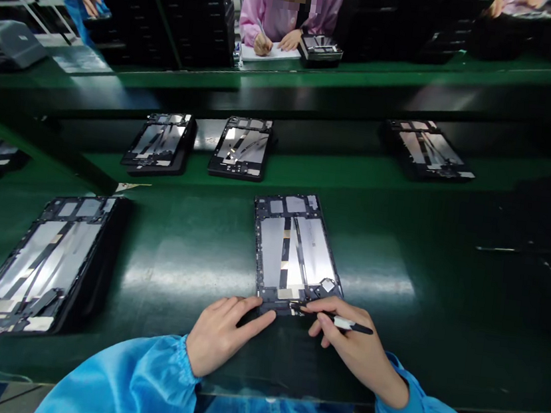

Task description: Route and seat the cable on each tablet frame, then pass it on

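An opened tablet point(300, 250), its metal plate and dark ribbon cables showing, lies flat on the green bench in front of me. My left hand point(223, 331) rests at its near left corner, index finger and thumb stretched out and apart, touching the edge. In my right hand point(351, 350) is a pen point(346, 324) with a white and black barrel, pinched between thumb and fingers. Its working end points at the tablet's near edge, by a small connector area; the fingers partly hide the tip.
A stack of opened tablets point(47, 265) stands at the left. More tablets point(240, 148) lie along the far shelf, another point(428, 150) at the right. A thin tool point(498, 249) lies on the dark right side. Across the bench, a person in pink point(292, 14) writes on paper.
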Demonstrator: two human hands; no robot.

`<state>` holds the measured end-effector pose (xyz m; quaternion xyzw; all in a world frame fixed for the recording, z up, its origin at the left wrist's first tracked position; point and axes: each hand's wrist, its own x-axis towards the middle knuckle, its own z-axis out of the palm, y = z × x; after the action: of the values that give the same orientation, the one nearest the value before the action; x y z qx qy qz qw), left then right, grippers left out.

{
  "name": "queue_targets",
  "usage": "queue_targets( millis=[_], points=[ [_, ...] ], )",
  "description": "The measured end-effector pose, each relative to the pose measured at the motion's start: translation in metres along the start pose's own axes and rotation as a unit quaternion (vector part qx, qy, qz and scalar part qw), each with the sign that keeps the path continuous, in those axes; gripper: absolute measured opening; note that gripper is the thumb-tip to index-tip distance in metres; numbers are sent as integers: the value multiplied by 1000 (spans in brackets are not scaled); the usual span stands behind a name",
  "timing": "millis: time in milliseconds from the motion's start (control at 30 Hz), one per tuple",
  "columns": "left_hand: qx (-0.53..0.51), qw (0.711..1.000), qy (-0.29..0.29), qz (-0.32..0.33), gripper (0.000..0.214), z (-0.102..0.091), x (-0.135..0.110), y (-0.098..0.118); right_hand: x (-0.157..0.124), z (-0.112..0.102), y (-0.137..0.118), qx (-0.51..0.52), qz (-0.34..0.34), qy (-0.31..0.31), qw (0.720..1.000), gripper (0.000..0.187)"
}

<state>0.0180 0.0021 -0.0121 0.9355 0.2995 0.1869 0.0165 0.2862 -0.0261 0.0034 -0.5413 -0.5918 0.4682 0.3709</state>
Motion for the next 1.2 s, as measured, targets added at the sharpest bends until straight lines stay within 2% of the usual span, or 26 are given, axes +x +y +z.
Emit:
queue_targets(
  millis=[167, 367, 433, 533, 633, 700, 800, 933, 1100, 1200],
  points=[
    [-15, 1000, 19, 8, 31, -3, 0, -2, 0, 10, -6, 22, -43, -49, 998, 19],
    [-12, 999, 30, 6, 29, -2, 5, -2, 6, 14, -17, -9, -87, -88, 992, 17],
    [-18, 999, 31, 4, 28, -4, 5, -2, 5, 13, -18, -4, -70, -105, 992, 16],
    [-40, 999, 33, 6, 27, -9, 1, 4, 0, 12, -15, 40, -1, -96, 995, 16],
    [-80, 995, 14, 59, 28, -13, -7, 16, -10, 12, -9, 72, 64, -75, 992, 18],
    [-97, 990, -11, 99, 27, -13, -12, 25, -15, 13, -7, 50, 86, -92, 991, 18],
    [-92, 988, -39, 118, 26, -10, -14, 32, -17, 16, -9, -38, 67, -112, 991, 15],
    [-83, 989, -40, 119, 27, -6, -13, 32, -14, 21, -15, -107, 18, -103, 989, 13],
    [-86, 990, -38, 109, 28, -4, -15, 34, -18, 28, -11, -109, 17, -103, 989, 13],
    [-88, 990, -37, 102, 27, -4, -16, 36, -18, 24, -9, -40, 37, -98, 994, 18]
  ],
)
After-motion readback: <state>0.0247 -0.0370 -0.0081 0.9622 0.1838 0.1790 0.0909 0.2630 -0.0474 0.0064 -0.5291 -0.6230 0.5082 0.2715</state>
